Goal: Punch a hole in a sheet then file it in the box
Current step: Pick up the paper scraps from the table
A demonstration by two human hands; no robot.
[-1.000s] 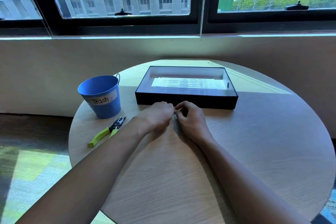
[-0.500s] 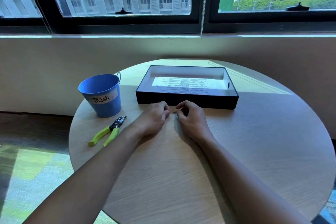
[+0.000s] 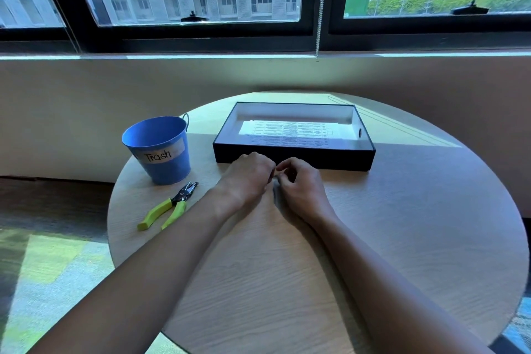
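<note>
**Two hands meet before the box; the sheet lies inside it**

The left hand (image 3: 247, 178) and the right hand (image 3: 301, 187) rest on the counter (image 3: 402, 224) with their fingers curled inward, and the fingertips of both come together at one point between them; whether each grip is clamped on some small thing or is only closed on itself, I cannot tell, because the fingers hide that spot. The sheet (image 3: 287, 131) is not in either grip; it lies flat on the bottom of the box (image 3: 293, 158), beyond the hands and apart from them, while the knuckles are just beside the dark front wall of the box.

Half a second ago there was a small gap between the two hands; now the left hand is closer to the right one and the gap is almost gone; the box, the sheet and the things at the left are in the same places as before.

The box is open at the top, black outside and white inside, and holds the printed sheet; the blue bucket (image 3: 166, 164) with the label "Trash" stands upright to the left of the box, and what is inside it cannot be seen from here; the hole punch (image 3: 169, 207) with green handles lies on the counter near the bucket, left of the left hand and not touched by it.
</note>
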